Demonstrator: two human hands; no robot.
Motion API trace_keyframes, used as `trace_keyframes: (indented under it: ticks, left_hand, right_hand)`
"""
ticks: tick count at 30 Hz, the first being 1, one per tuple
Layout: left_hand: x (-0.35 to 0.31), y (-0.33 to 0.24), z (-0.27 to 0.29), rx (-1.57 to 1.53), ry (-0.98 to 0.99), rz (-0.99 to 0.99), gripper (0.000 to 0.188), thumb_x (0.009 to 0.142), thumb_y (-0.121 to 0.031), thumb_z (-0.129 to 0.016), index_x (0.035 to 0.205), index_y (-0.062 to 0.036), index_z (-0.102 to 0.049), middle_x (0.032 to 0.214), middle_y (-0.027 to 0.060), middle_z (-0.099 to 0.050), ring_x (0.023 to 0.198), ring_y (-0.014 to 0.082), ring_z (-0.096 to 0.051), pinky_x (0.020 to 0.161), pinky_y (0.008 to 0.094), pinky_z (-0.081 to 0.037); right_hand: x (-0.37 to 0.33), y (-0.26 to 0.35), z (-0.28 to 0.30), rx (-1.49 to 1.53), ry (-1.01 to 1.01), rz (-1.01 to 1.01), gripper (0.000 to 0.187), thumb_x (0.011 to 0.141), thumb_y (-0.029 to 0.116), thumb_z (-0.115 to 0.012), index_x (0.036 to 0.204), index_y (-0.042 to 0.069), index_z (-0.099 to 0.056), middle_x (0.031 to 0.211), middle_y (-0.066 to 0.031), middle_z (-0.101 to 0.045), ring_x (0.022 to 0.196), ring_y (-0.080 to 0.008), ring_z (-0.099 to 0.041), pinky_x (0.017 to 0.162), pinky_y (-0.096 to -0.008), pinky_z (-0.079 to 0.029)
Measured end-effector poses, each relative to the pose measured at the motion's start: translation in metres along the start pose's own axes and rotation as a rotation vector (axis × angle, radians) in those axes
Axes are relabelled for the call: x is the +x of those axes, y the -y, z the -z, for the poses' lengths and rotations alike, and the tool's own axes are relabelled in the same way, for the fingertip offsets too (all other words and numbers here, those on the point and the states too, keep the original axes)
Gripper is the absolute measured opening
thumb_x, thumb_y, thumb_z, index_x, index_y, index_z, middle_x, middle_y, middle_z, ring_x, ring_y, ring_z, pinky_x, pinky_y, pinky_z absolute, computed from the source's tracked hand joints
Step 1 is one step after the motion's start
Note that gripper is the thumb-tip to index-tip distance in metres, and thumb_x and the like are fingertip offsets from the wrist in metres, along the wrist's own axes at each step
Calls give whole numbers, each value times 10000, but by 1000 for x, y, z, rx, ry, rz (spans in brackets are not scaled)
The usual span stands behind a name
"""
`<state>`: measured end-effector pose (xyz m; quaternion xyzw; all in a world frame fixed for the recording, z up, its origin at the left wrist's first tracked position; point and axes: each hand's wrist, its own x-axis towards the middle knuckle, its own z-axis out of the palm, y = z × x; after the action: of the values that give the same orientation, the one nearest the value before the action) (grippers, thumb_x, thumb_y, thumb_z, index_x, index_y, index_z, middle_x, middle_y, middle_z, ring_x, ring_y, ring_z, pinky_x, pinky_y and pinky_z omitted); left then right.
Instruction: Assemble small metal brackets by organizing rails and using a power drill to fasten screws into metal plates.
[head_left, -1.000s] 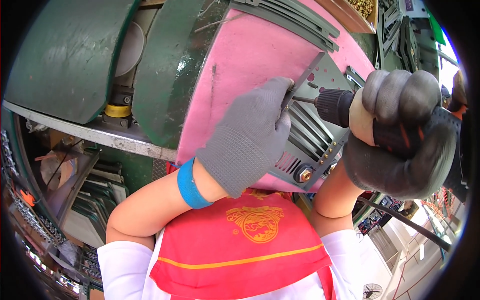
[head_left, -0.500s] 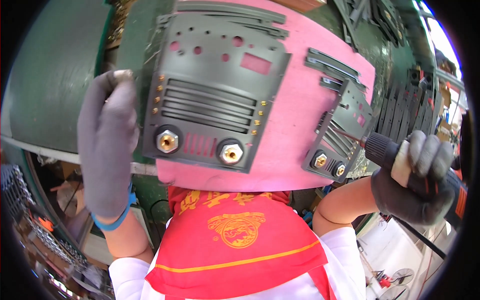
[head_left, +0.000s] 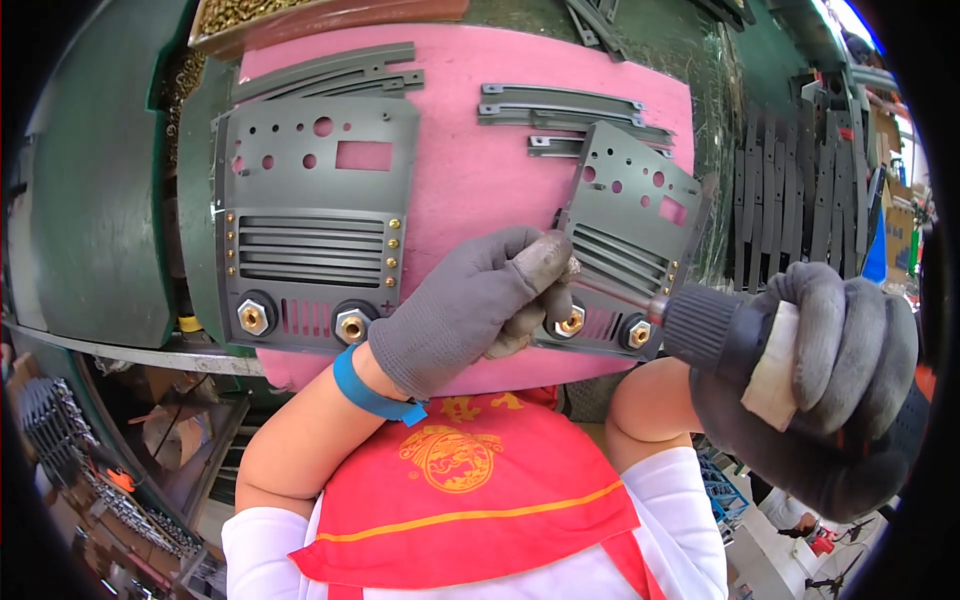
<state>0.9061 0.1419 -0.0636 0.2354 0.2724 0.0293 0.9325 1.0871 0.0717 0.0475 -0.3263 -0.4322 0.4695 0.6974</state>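
Observation:
My right hand (head_left: 815, 390), in a dark grey glove, grips a power screwdriver (head_left: 705, 325) with a black nose, its thin bit pointing left. My gloved left hand (head_left: 455, 310) is closed in a pinch at the bit's tip, over the left edge of the right dark grey metal panel (head_left: 635, 170). What the fingertips hold, if anything, is too small to make out. That panel lies slanted, with slots and two brass-cored terminals with hex nuts along its bottom. A similar panel (head_left: 290, 190) lies to the left, with small brass screws down both sides of its slots.
Both panels rest on a pink mat (head_left: 460, 170) over a green bench. Dark metal strips (head_left: 560, 105) lie behind each panel. A box of small brass parts (head_left: 240, 12) stands at the far left. More dark strips (head_left: 790, 200) are lined up at the right.
My left hand has come from the left side across to the right panel and the bit's tip. My right hand and the screwdriver are lower and nearer. The whole view has shifted.

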Motion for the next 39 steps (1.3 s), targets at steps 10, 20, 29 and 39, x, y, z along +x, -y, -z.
trace_keyframes:
  ticks: [10,20,29,39]
  left_hand:
    - [3,9,0,-190,-48,6,498,1045,-500,-490,1202,-48,-626,763,-66,-419,539,27,-261,456,203,-215]
    - [2,8,-4,-164,-22,22,518,1033,-539,-480,1090,-64,-678,679,-65,-350,514,34,-237,448,212,-210]
    - [4,18,-6,-81,-22,-54,472,1031,-492,-521,1139,-56,-665,696,-59,-389,540,35,-265,469,216,-221]
    - [8,29,-10,-140,-58,-118,499,1009,-522,-545,1122,-51,-664,692,-50,-404,552,42,-292,488,217,-255]
  right_hand:
    - [0,-9,8,10,69,-23,336,756,267,-848,779,185,-522,725,25,-547,716,-80,-554,646,-240,-479]
    - [-2,-15,1,49,-38,26,325,758,267,-833,748,192,-517,695,24,-557,647,-78,-552,653,-232,-508]
    - [-7,-7,9,42,-19,28,331,739,267,-846,755,186,-526,690,31,-559,624,-68,-544,583,-217,-469]
    - [-16,-15,7,81,-126,128,332,729,261,-840,751,178,-519,693,29,-548,650,-71,-532,558,-228,-425]
